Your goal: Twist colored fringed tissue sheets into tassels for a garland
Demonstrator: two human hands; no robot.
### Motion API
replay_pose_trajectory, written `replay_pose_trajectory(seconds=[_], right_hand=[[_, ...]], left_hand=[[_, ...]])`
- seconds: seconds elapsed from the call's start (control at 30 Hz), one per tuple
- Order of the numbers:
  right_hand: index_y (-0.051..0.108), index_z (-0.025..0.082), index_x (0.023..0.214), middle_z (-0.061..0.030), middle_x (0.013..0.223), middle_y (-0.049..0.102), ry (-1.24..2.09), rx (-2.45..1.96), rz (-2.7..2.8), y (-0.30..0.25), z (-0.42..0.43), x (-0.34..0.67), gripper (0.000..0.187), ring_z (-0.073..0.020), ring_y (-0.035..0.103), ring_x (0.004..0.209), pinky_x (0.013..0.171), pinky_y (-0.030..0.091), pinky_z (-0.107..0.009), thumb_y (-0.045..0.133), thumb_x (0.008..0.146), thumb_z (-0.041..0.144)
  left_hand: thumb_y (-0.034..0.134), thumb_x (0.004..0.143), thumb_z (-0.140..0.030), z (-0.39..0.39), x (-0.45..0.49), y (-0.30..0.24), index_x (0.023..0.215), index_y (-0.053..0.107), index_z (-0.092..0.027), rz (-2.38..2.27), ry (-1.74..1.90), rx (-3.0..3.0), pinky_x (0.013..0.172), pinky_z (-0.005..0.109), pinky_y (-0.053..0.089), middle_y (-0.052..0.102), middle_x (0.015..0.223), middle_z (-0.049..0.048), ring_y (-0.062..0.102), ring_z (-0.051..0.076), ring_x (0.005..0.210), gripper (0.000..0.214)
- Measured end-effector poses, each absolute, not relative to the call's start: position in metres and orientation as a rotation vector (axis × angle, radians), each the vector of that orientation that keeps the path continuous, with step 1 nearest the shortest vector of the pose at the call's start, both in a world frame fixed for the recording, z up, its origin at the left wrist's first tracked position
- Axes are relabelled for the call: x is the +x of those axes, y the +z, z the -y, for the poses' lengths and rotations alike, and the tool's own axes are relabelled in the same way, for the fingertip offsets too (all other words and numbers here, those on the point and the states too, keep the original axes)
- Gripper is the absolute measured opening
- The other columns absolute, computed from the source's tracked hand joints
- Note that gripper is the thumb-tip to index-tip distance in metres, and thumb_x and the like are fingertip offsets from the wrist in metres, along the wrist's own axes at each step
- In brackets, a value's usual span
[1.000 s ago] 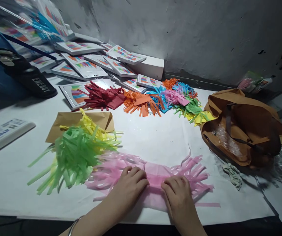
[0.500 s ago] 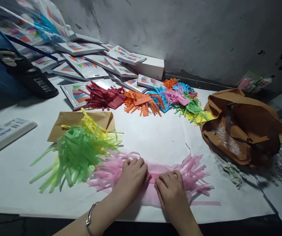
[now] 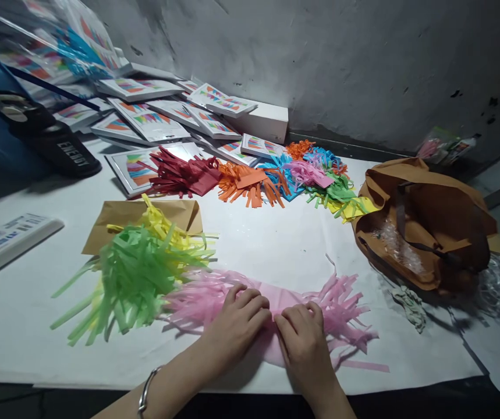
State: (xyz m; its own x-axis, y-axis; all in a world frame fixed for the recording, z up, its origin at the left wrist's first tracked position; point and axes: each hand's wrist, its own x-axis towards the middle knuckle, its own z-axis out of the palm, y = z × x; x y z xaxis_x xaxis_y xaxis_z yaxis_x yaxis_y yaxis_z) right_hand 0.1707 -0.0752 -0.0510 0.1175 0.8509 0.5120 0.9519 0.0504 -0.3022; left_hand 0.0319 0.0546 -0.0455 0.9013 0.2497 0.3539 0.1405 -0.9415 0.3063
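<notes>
A pink tissue paper tassel (image 3: 197,299) lies flat near the table's front edge, with fringed strips at both ends and an uncut band in the middle. On that band are my left hand (image 3: 241,317) and my right hand (image 3: 302,337), side by side, fingers curled and pressed onto the paper. Their fingertips pinch at the middle of the band; the exact grip is partly hidden beneath the fingers. Left of the pink tassel, and close to it, a green tissue tassel (image 3: 138,273) lies partly over a yellow one (image 3: 162,221).
Behind are a brown paper envelope (image 3: 101,224), a dark red tassel (image 3: 180,171), an orange tassel (image 3: 252,180) and several printed boxes (image 3: 153,119). A black bottle (image 3: 57,142) and a white device (image 3: 18,238) are left. A brown bag (image 3: 433,215) stands open right, near a crumpled cloth (image 3: 411,305).
My left hand has shifted slightly right and down, closer to my right hand. The darker pink strip between the hands no longer shows. The view has moved a little.
</notes>
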Motion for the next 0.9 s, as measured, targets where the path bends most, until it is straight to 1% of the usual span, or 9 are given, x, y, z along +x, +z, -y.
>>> replay_pose_trajectory(seconds=[0.07,0.17,0.27,0.33,0.43,0.57,0.63,0.8,0.9], right_hand=[[0.063,0.018,0.095,-0.0023,0.083,0.063,-0.223,-1.828,1.767,-0.054,0.079,0.172,0.027,-0.0176,0.054,0.081,0.101,0.032,-0.044,0.038,0.102,0.01],[0.061,0.019,0.091,-0.0031,0.085,0.062,-0.233,-1.871,1.757,-0.06,0.087,0.175,0.033,-0.0188,0.055,0.086,0.107,0.03,-0.048,0.032,0.102,0.009],[0.06,0.02,0.097,-0.0043,0.095,0.064,-0.249,-1.949,1.698,-0.065,0.093,0.177,0.024,-0.0208,0.057,0.098,0.11,0.028,-0.05,0.039,0.101,0.008],[0.058,0.02,0.097,-0.0045,0.101,0.064,-0.219,-2.009,1.663,-0.066,0.093,0.177,0.018,-0.0219,0.056,0.101,0.11,0.028,-0.05,0.044,0.1,0.009],[0.055,0.022,0.09,-0.0031,0.096,0.061,-0.188,-2.102,1.644,-0.066,0.085,0.178,0.015,-0.0227,0.054,0.094,0.102,0.032,-0.049,0.051,0.097,0.009],[0.051,0.023,0.081,-0.0006,0.082,0.057,-0.238,-2.186,1.611,-0.068,0.073,0.181,0.021,-0.0239,0.051,0.083,0.088,0.035,-0.046,0.068,0.087,0.011],[0.05,0.023,0.077,0.0001,0.079,0.056,-0.248,-2.196,1.581,-0.07,0.069,0.184,0.025,-0.0239,0.051,0.081,0.084,0.033,-0.044,0.072,0.085,0.014],[0.051,0.023,0.073,0.0004,0.076,0.058,-0.184,-2.187,1.548,-0.07,0.066,0.189,0.025,-0.0215,0.05,0.077,0.076,0.03,-0.039,0.065,0.093,0.02],[0.052,0.023,0.074,0.0005,0.076,0.058,-0.15,-2.179,1.528,-0.062,0.069,0.19,0.022,-0.0211,0.051,0.078,0.077,0.03,-0.04,0.06,0.095,0.019]], left_hand=[[0.068,0.091,-0.012,-0.055,0.029,-0.047,0.09,0.063,-0.021,-0.288,0.601,2.786,0.097,0.044,0.03,0.07,0.098,0.0006,0.055,0.023,0.095,0.01],[0.07,0.088,-0.01,-0.056,0.023,-0.05,0.086,0.064,-0.022,-0.344,0.629,2.72,0.094,0.043,0.031,0.069,0.095,-0.0003,0.055,0.023,0.094,0.014],[0.069,0.088,-0.011,-0.055,0.016,-0.047,0.084,0.065,-0.023,-0.426,0.602,2.629,0.089,0.041,0.033,0.069,0.096,0.0006,0.054,0.023,0.095,0.013],[0.064,0.091,-0.012,-0.054,0.013,-0.044,0.086,0.067,-0.023,-0.472,0.562,2.601,0.086,0.041,0.034,0.069,0.099,0.0019,0.054,0.024,0.096,0.013],[0.055,0.094,-0.012,-0.05,0.014,-0.038,0.086,0.068,-0.022,-0.579,0.529,2.624,0.086,0.045,0.034,0.069,0.102,0.0047,0.055,0.026,0.098,0.018],[0.055,0.089,-0.013,-0.045,0.02,-0.034,0.08,0.066,-0.018,-0.791,0.396,2.661,0.086,0.05,0.036,0.067,0.099,0.0093,0.056,0.03,0.096,0.015],[0.055,0.089,-0.013,-0.044,0.024,-0.033,0.081,0.066,-0.017,-0.859,0.325,2.663,0.085,0.051,0.038,0.067,0.096,0.0099,0.057,0.031,0.094,0.015],[0.052,0.091,-0.014,-0.046,0.029,-0.03,0.083,0.069,-0.017,-0.882,0.209,2.709,0.085,0.054,0.039,0.067,0.097,0.0106,0.058,0.032,0.092,0.019],[0.053,0.092,-0.015,-0.049,0.032,-0.024,0.082,0.07,-0.017,-0.871,0.123,2.716,0.083,0.053,0.039,0.068,0.099,0.0114,0.058,0.032,0.093,0.02]])
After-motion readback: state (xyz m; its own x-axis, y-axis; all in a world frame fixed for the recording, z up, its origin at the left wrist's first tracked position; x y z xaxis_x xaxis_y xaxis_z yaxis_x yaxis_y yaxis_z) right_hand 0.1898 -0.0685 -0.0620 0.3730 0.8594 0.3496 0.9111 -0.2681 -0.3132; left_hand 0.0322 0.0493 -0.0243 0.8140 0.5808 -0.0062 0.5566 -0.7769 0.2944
